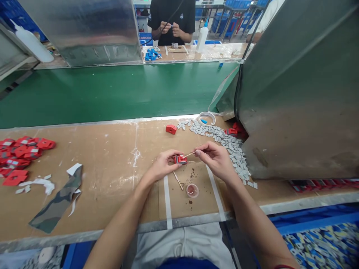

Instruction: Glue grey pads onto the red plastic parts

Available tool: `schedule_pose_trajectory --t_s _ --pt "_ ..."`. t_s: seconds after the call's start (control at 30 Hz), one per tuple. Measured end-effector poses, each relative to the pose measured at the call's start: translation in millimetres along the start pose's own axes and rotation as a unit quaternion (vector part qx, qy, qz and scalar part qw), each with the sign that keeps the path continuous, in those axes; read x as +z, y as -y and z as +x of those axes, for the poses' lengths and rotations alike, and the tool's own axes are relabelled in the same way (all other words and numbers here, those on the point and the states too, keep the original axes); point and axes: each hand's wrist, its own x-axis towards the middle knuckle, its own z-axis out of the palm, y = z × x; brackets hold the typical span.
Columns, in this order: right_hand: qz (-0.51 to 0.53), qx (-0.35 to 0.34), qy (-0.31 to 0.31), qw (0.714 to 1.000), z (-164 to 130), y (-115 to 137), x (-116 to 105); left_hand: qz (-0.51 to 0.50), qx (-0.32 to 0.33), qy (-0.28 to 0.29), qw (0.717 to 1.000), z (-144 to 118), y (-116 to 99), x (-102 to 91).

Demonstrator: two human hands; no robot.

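With the left hand [164,164] pinching the small red plastic block [180,159] and the right hand's fingers [199,152] gripping the thin wooden stick [189,154], a slip could, I reckon, smear the block or tip the small pink cup [192,190] just below it.

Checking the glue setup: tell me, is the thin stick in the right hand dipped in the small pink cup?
No. The right hand holds the thin stick up against the red part in the left hand, above the small pink cup.
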Motion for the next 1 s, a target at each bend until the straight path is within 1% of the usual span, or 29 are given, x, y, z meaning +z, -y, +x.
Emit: schedule_pose_trajectory --t_s 0.1,0.23,0.5,0.7,0.9,1.0 --pt "-0.047 -0.025 0.01 0.999 0.1 0.2 2.6 0.005 0.0 0.0 1.0 0.3 -0.1 -0.1" --pt "-0.079 -0.044 0.024 0.996 0.7 3.2 3.9 0.006 0.002 0.002 1.0 0.7 -0.8 0.4" --pt "-0.08 -0.044 0.037 0.995 0.8 3.9 6.1 0.024 0.01 0.0 1.0 0.3 0.7 0.3" --pt "-0.083 -0.046 0.032 0.995 1.4 1.8 6.5 0.03 0.013 0.008 0.999 -0.2 2.1 -0.2" --pt "-0.093 -0.073 0.01 0.993 1.5 1.1 7.5 0.04 0.015 0.007 0.999 0.2 3.4 -0.6" --pt "-0.105 -0.086 0.009 0.991 0.9 2.5 7.4 0.044 0.016 0.006 0.999 0.3 2.4 -0.8"
